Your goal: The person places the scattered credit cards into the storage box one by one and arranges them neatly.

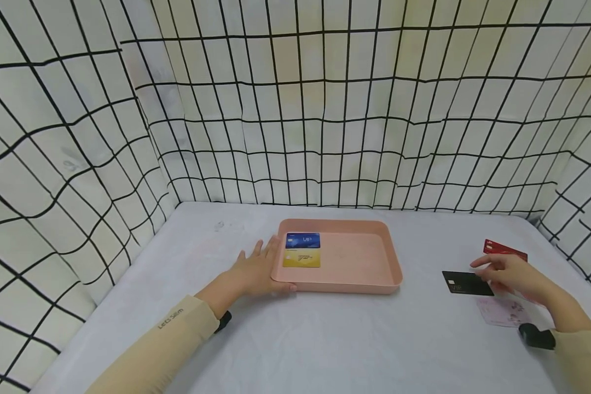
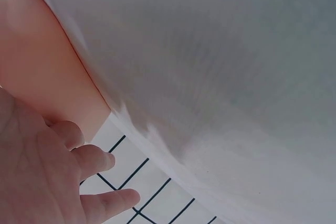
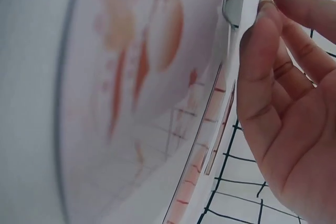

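Observation:
My left hand [image 1: 261, 271] rests against the left side of a pink tray [image 1: 359, 257], fingers spread, its thumb along the front edge. In the left wrist view that hand [image 2: 47, 166] lies beside the tray's wall [image 2: 47, 51]. Inside the tray, at its left, a blue VIP card [image 1: 302, 240] lies above a yellow card [image 1: 301, 258]. My right hand [image 1: 514, 276] hovers at the right end of a black VIP card [image 1: 465, 283], fingers loosely bent. In the right wrist view this hand [image 3: 294, 103] has thumb and fingertips close together; contact with the card is unclear.
A red card [image 1: 504, 249] lies behind my right hand, and a pale pink card [image 1: 503, 312] lies in front of it. White cloth [image 1: 345, 339] covers the table. Black-grid white walls [image 1: 345, 137] enclose the back and sides.

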Available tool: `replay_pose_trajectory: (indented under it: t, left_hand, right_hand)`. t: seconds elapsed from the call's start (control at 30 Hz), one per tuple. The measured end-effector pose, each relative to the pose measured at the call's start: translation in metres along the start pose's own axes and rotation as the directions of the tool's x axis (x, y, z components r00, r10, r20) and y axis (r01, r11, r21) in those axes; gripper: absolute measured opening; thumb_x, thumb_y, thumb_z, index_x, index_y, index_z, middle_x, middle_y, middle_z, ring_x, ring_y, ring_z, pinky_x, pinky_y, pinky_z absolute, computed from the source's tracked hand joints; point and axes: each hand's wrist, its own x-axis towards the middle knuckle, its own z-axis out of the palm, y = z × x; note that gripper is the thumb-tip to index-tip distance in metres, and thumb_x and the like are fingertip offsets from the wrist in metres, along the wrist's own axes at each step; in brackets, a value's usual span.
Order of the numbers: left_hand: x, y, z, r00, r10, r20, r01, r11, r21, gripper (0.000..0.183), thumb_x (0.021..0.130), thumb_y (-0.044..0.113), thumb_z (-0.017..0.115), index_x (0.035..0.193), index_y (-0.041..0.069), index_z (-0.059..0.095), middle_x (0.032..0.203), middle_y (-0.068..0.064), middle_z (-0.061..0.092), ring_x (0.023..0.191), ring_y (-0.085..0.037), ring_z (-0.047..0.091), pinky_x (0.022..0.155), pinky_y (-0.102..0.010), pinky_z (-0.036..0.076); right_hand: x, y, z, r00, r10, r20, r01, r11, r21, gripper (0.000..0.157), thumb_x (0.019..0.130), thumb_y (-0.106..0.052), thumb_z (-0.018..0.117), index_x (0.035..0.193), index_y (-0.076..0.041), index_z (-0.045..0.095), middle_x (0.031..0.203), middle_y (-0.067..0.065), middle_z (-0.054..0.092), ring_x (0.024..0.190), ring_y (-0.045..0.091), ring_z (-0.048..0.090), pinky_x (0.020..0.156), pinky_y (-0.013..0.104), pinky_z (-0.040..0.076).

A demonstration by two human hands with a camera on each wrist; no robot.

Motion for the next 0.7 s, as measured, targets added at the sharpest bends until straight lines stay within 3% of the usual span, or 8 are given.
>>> replay_pose_trajectory:
  t: [0.1,0.47,0.7]
  left_hand:
    - [0.000,0.000,0.001,1.000,0.000,0.000,0.000,1.000,0.000,0.127,0.082,0.075,0.068,0.164,0.002,0.005,0.171,-0.016,0.009,0.154,-0.045,0.007,0.114,-0.073,0.013]
    - [-0.001,-0.002,0.002,1.000,0.006,0.001,-0.006,1.000,-0.016,0.128,0.082,0.075,0.068,0.164,0.002,0.003,0.171,-0.016,0.006,0.155,-0.044,0.005,0.114,-0.073,0.012]
    - [-0.002,-0.001,0.001,1.000,0.005,0.003,-0.005,1.000,-0.011,0.128,0.082,0.075,0.068,0.164,0.002,0.003,0.171,-0.016,0.006,0.155,-0.044,0.005,0.115,-0.073,0.012]
  right_hand:
    - [0.000,0.004,-0.001,1.000,0.005,0.022,-0.005,1.000,-0.011,0.038,0.101,-0.016,0.065,0.126,0.011,0.061,0.088,0.008,0.062,0.072,0.021,0.056,0.064,0.029,0.048]
    - [-0.001,0.011,-0.010,0.998,0.026,0.058,-0.017,0.990,-0.138,0.047,0.094,-0.022,0.074,0.127,0.008,0.061,0.090,0.005,0.057,0.080,0.018,0.053,0.064,0.028,0.044]
    - [-0.002,0.010,-0.012,0.995,0.039,0.094,-0.030,0.995,-0.091,0.053,0.092,-0.021,0.077,0.128,0.011,0.055,0.088,0.006,0.055,0.078,0.018,0.052,0.063,0.026,0.045]
